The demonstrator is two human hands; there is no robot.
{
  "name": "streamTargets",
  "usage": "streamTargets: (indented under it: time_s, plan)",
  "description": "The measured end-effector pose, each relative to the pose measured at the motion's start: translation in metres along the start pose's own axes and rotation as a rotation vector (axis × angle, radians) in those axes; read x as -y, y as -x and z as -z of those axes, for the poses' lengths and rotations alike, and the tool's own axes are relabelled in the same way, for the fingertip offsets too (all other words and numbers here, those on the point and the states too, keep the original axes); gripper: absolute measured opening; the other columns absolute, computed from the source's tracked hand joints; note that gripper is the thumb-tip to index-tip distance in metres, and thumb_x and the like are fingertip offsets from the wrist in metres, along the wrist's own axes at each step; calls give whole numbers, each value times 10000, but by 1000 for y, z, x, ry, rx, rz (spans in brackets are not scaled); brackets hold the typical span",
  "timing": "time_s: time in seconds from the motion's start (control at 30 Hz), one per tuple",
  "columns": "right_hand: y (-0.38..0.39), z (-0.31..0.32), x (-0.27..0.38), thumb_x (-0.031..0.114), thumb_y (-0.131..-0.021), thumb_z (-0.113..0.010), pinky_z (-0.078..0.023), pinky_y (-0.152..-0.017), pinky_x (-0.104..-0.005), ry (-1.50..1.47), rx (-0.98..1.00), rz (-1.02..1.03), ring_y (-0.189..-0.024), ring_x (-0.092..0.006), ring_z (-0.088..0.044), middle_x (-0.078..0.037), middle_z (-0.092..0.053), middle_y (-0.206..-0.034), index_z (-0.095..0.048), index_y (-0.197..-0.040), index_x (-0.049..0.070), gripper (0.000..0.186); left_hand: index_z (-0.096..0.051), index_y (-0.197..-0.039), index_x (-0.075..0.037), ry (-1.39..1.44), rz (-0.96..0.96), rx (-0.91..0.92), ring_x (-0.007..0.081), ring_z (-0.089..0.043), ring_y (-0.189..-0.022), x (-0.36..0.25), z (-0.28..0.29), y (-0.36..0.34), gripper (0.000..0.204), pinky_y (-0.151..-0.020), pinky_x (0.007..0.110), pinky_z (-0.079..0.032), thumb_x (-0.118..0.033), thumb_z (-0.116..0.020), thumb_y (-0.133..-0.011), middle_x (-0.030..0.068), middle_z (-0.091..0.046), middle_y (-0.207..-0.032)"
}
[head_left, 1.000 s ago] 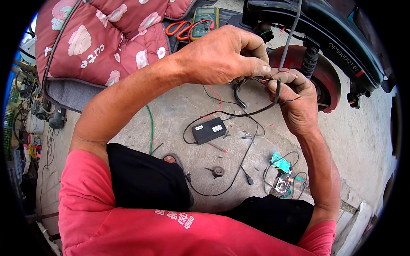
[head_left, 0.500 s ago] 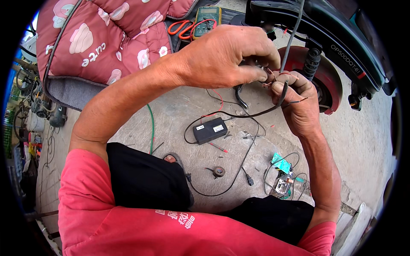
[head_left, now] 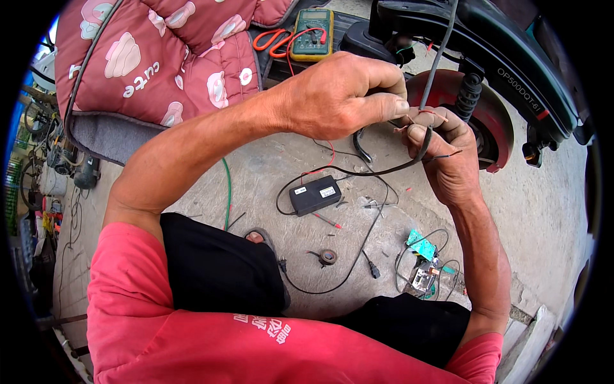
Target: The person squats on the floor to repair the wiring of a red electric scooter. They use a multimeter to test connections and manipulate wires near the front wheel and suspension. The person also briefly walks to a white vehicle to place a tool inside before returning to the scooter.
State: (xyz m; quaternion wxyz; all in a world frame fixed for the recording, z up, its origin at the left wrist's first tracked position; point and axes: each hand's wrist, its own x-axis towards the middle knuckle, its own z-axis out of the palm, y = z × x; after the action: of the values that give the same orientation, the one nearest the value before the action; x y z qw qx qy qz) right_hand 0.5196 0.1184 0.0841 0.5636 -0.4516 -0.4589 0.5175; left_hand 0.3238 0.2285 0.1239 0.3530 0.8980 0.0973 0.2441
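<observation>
In front of me my right hand [head_left: 453, 153] pinches a black cable [head_left: 419, 153] and the lower end of a grey cable [head_left: 441, 54] between thumb and fingers. Stripped wire ends, some with red insulation [head_left: 435, 114], stick out around its fingertips. My left hand [head_left: 350, 93] comes in from the left, its thumb and forefinger closed at a thin wire end beside the right thumb. The rest of its fingers curl out of sight. From my right hand the black cable sags down to a black power adapter box [head_left: 314, 196] on the concrete floor.
A multimeter [head_left: 311, 35] lies beyond my left hand beside a pink quilted cover [head_left: 153, 70]. An electric scooter's wheel [head_left: 502, 121] stands at the far right. A tape roll [head_left: 327, 257], a plug [head_left: 374, 271] and an opened circuit board [head_left: 423, 276] lie on the floor.
My left hand has shifted slightly left, and its fingers have closed up; the dark gap under them no longer shows. More of the multimeter is visible. My right hand has barely moved.
</observation>
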Motion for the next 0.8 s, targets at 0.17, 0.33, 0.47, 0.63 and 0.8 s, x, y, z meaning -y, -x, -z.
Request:
streamTargets:
  time_s: [0.17, 0.33, 0.47, 0.63, 0.8]
  plan:
    - [1, 1, 0, 132, -791, -765, -485, -676, -233, 0, 2, -3, -772, -98, -613, -56, -676, -872, -676, -957, 4, 228, -600, -861, -21, 335, 311, 55, 56, -505, -596, -9, -1, -1, 318, -520, 213, -417, -310, -523, -970, 9, -551, -692]
    - [1, 1, -1, 135, -797, -760, -477, -663, -228, -5, -14, -1, -758, -94, -609, -51, -672, -853, -673, -964, 0, 232, -624, -899, -21, 394, 361, -7, 61, -510, -614, -5, 3, -3, 311, -544, 210, -426, -324, -571, -946, 11, -586, -742]
    - [0, 1, -2, 130, -802, -755, -476, -658, -229, -5, -19, -3, -751, -96, -609, -53, -671, -844, -665, -968, -6, 233, -639, -952, -12, 369, 262, -5, 67, -524, -669, -3, -1, -1, 232, -595, 222, -443, -239, -633, -905, 18, -614, -818]
    - [1, 2, -4, 118, -801, -752, -469, -652, -230, -22, -23, -1, -753, -102, -611, -55, -669, -850, -660, -955, -7, 218, -636, -970, -5, 395, 274, 17, 71, -529, -701, -3, -4, -1, 176, -624, 225, -449, -157, -645, -880, 23, -620, -845]
    - [0, 1, -4, 114, -819, -731, -467, -653, -236, -52, -6, -23, -766, -105, -610, -61, -666, -875, -657, -951, -11, 196, -633, -971, -11, 511, 274, -18, 70, -534, -700, 3, -9, 1, 158, -622, 224, -453, -147, -646, -893, 27, -624, -850]
